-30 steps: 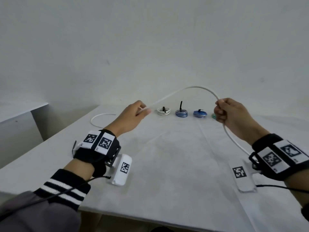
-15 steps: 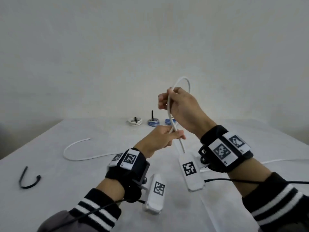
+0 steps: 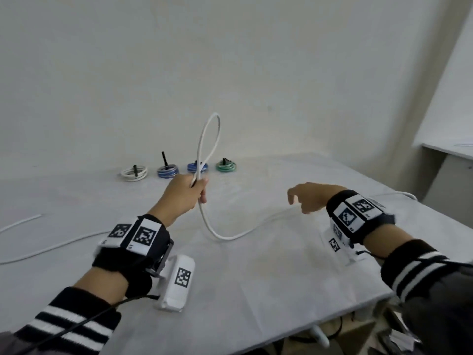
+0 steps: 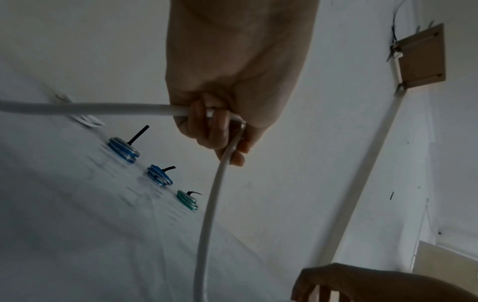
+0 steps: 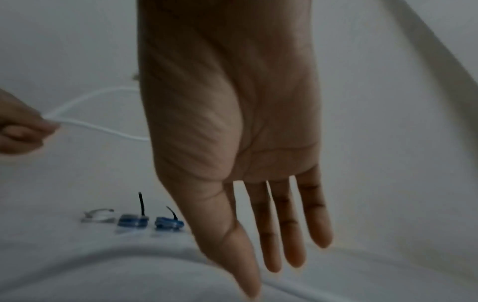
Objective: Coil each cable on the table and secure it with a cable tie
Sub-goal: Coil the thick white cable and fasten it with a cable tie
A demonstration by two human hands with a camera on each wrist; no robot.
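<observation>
The left hand (image 3: pixel 183 194) grips the white cable (image 3: pixel 204 221), a loop standing above its fist. Beyond it, four tied coils (image 3: pixel 167 172). The right hand (image 3: pixel 311 197), fingers straight, apparently holds nothing; cable trails below it.

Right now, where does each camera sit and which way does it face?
Head: worn on the head, looking forward and down at the table; both forearms, left hand gripping the white cable, right hand show.
Left wrist: under the wrist, looking along the curled fingers toward the wall.
Right wrist: looks along the open palm toward the table.
Shared: all three show the tied cable coils.
</observation>
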